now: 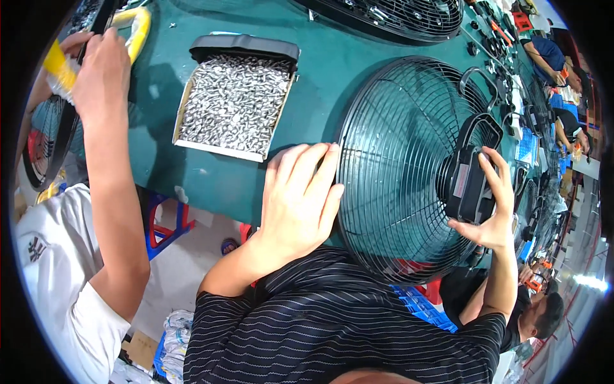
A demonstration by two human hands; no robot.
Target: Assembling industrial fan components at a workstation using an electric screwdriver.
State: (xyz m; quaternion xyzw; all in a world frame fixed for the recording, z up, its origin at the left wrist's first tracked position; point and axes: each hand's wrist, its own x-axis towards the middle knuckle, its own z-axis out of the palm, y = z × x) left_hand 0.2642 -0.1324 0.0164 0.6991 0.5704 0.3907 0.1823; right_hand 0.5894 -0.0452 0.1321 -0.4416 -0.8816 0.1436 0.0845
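The fan cage [396, 173] rests on the green tabletop [224, 185], right of the screw box [233, 105], and its near rim seems to reach past the near edge. The person's two hands are apart: the left hand [297, 195] lies with its fingers against the cage's left rim, and whether they curl under the wire cannot be told. The right hand [495, 217] clasps the motor housing [472, 185] at the cage's right side, thumb on the near side, forefinger on the far side.

To keep the fan steady, the housing deserves the firmer hold, since it is probably the heaviest part; the left hand is best used as a light guide, as thin wires may bend under a hard squeeze. Keeping both hands working evenly should stop the cage from tipping toward the near edge. The bent handle [481, 83] on the far right could snag, so leave it room. Care is also wise on the left, where a bumped box might spill its loose screws.
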